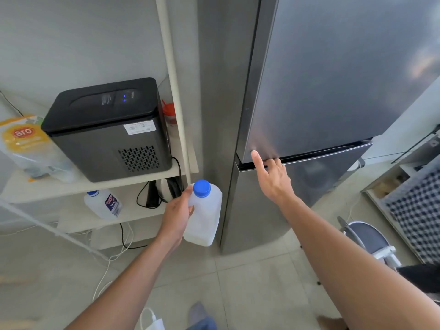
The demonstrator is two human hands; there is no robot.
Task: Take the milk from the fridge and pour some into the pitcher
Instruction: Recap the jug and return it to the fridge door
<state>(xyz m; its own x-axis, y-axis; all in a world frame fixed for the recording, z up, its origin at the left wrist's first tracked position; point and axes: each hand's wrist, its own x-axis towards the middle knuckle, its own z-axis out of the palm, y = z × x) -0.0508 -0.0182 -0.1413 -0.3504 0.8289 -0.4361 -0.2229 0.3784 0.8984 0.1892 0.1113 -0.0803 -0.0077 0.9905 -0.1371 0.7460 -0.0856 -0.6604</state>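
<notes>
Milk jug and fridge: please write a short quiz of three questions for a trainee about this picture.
1. True or false: the milk jug has its blue cap on.
2. Which hand holds the jug? A) left hand B) right hand
3. Fill in: the right hand touches the bottom edge of the upper fridge ____.

Key: 1 true; 2 A; 3 door.

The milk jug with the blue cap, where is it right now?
In the left hand, the milk jug hangs upright between the white shelf unit and the fridge.
</notes>
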